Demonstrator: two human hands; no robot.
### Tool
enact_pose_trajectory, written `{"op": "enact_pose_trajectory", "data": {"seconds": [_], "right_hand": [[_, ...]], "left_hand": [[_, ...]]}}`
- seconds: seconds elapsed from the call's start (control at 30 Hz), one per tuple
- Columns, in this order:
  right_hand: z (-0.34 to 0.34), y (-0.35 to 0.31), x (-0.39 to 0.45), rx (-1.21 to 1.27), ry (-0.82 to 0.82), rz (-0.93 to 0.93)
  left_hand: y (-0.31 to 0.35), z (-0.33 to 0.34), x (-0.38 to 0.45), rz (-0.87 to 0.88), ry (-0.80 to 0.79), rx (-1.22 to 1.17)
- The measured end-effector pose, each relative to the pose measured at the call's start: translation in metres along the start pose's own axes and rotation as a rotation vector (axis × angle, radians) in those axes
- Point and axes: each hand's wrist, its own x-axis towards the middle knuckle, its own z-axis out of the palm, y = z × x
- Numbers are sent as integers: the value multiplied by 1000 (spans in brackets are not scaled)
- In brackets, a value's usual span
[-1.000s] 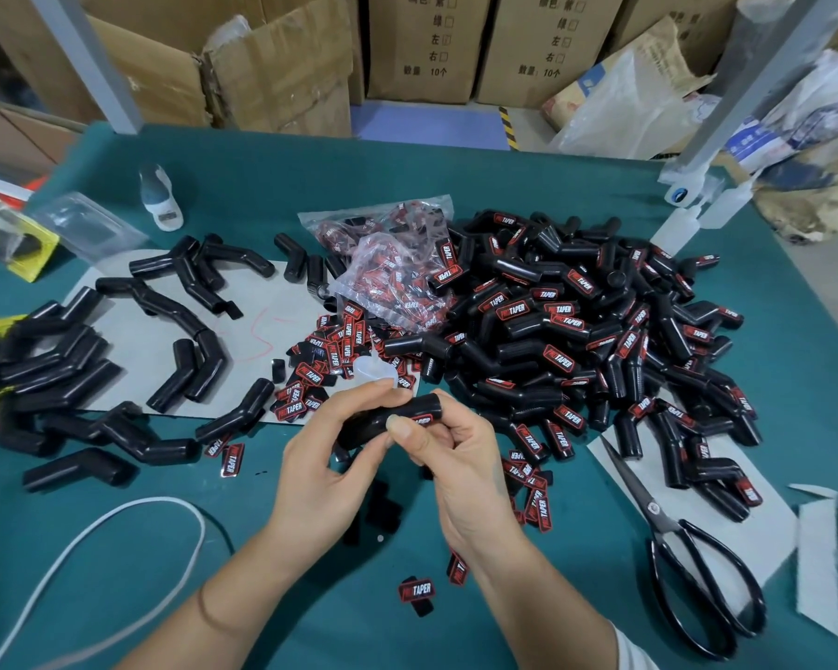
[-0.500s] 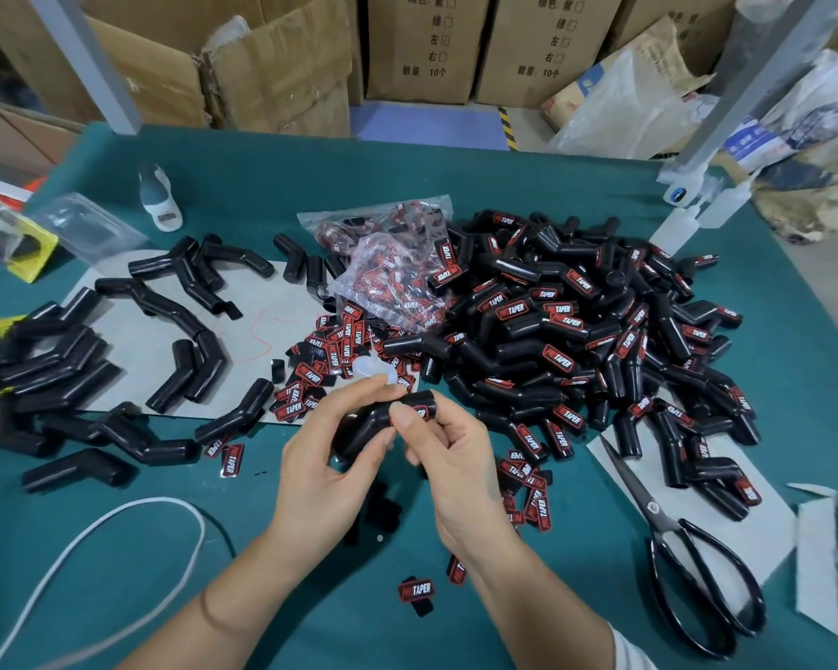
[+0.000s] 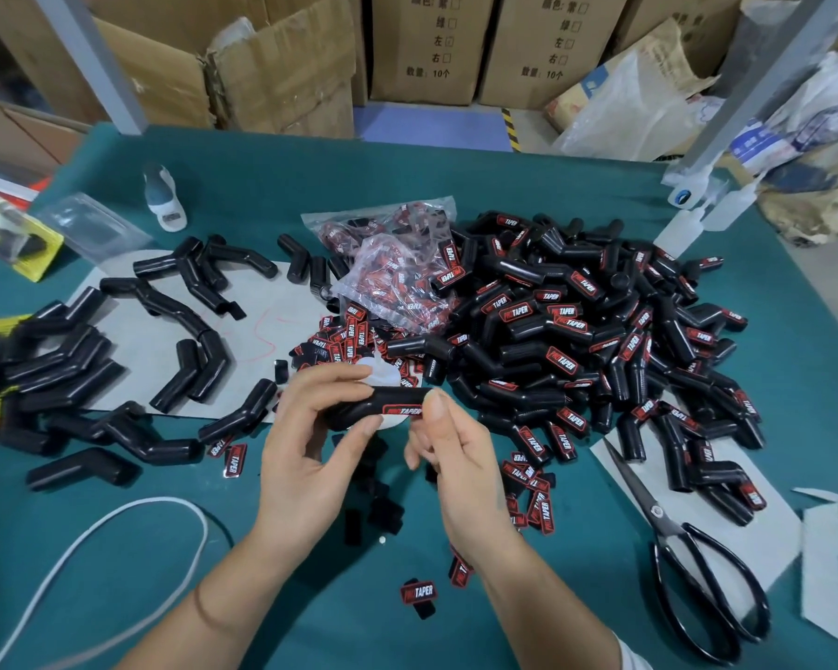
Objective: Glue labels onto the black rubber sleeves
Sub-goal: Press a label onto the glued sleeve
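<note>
Storeroom backdrop: cardboard cartons (image 3: 431, 45) stacked along the top of the frame, green desk (image 3: 456, 181) below.

Left hand (image 3: 306, 442), centre frame, grips a black rubber sleeve (image 3: 359, 409) between thumb and fingers. A red-and-black label (image 3: 401, 410) sits on the sleeve's near face. Right hand (image 3: 460, 456) just beside it, fingers loosely curled, thumb tip at the label's right end; cannot tell whether it presses or only touches.

Progress, as a judgement: well along. The labelled pile (image 3: 601, 350), right of centre, is large. The unlabelled sleeves (image 3: 131, 355), on the left, are far fewer. Loose labels (image 3: 339, 345) lie above the hands, and a bag of labels (image 3: 397, 268) lies further up. The sleeve in hand looks done apart from pressing down, then goes to the pile.

Other items: scissors (image 3: 697, 563) at lower right, a white cord (image 3: 117, 548) at lower left, a small bottle (image 3: 163, 195) at upper left.

Against half a second earlier: the sleeve is turned so the label faces the camera and reads plainly; the right thumb has shifted from over the sleeve to the label's end. Piles unchanged.
</note>
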Motion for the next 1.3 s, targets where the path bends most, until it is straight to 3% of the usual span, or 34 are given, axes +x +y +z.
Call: {"op": "enact_pose_trajectory", "data": {"seconds": [0.3,0.9,1.07,1.23,1.3], "right_hand": [[1,-5,-5,-8,-41,-207],[0,-4,-6,51,-18,-131],[5,-4,-3,245,-104,-5],[4,-2,-2,453,-267,212],[6,1,-3,477,-222,231]], "left_hand": [[3,-2,-1,8,36,-114],[2,-7,4,-17,20,-216],[5,-5,4,-276,82,-411],[7,-4,8,-411,121,-499],[6,-4,7,-449,121,-524]]}}
